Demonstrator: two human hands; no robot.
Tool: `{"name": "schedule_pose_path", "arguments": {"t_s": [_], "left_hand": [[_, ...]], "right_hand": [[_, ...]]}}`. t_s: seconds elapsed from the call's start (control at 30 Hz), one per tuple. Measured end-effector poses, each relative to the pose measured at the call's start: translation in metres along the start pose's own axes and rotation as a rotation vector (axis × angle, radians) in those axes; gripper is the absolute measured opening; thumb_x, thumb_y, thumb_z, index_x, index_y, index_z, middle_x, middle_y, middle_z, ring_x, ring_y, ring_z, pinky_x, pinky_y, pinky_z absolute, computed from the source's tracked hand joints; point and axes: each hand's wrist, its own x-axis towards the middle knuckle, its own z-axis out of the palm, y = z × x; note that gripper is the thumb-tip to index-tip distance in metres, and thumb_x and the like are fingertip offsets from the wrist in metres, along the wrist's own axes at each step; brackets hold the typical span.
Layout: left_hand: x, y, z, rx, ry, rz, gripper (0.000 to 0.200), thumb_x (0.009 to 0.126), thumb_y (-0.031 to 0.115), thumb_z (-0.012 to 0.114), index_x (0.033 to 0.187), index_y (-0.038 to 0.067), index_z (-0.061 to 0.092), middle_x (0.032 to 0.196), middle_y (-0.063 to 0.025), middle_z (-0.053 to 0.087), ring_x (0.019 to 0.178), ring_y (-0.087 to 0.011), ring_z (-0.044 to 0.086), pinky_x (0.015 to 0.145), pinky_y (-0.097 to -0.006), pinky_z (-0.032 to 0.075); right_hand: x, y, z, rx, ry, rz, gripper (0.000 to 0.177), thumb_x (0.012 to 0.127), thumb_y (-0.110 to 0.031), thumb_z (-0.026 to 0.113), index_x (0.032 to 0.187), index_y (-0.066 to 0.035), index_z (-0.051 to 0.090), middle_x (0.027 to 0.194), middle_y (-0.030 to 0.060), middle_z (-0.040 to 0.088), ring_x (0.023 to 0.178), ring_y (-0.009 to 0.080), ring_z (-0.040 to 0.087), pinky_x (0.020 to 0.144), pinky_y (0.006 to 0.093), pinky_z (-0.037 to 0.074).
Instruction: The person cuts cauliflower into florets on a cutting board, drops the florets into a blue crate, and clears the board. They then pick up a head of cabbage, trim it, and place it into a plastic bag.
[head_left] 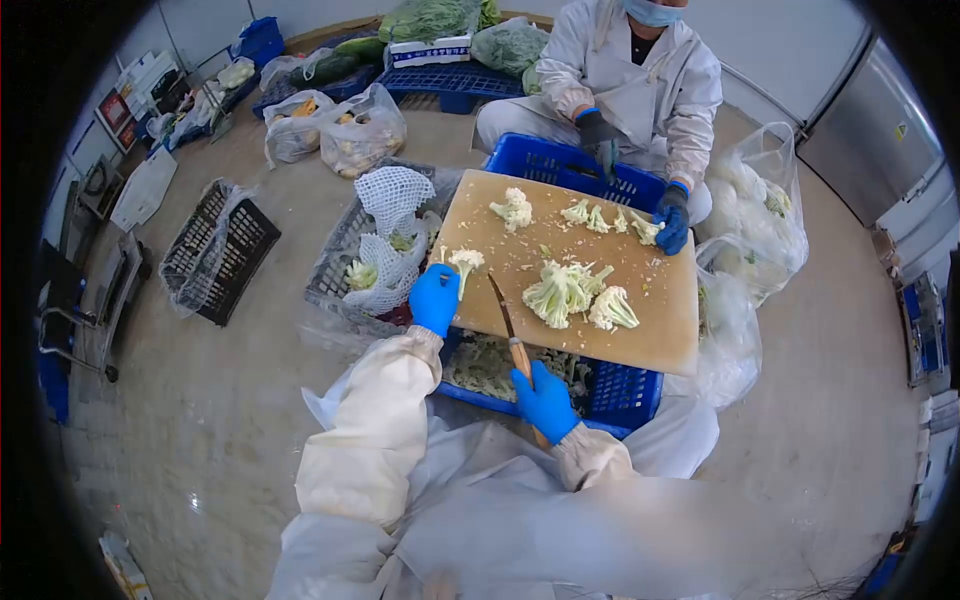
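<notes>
My left hand (435, 299), in a blue glove, is at the left edge of the tan cutting board (480, 215), closed around the stem of a cauliflower floret (465, 264). My right hand (547, 400), also blue-gloved, grips the wooden handle of a knife (519, 352); its dark blade points up and left over the board. Right of the blade lie a large cauliflower piece (558, 292) and a smaller piece (613, 308). Several small florets (597, 218) and a bigger one (513, 209) rest near the far edge, among crumbs.
Across the board a co-worker (640, 80) sits with dark gloves at its far edge. Blue crates (628, 395) stand under the board. A grey crate (330, 262) with netted cauliflower is on the left, a black crate (222, 250) farther left, and plastic bags (750, 215) at the right.
</notes>
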Motion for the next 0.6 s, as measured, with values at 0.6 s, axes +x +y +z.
{"name": "schedule_pose_path", "arguments": {"t_s": [0.6], "left_hand": [[0.024, 0.019, -0.024, 0.228, 0.024, 0.603, 0.031, 0.071, 0.004, 0.066, 0.101, 0.009, 0.065, 0.087, -0.0123, 0.059, 0.076, -0.0270, 0.059, 0.070, -0.0346, 0.048]], "right_hand": [[0.029, -0.024, 0.025, -0.227, -0.027, -0.140, 0.037, 0.087, -0.039, 0.049, 0.086, -0.001, 0.048, 0.065, 0.0241, 0.058, 0.060, 0.0417, 0.057, 0.053, 0.0509, 0.043]]}}
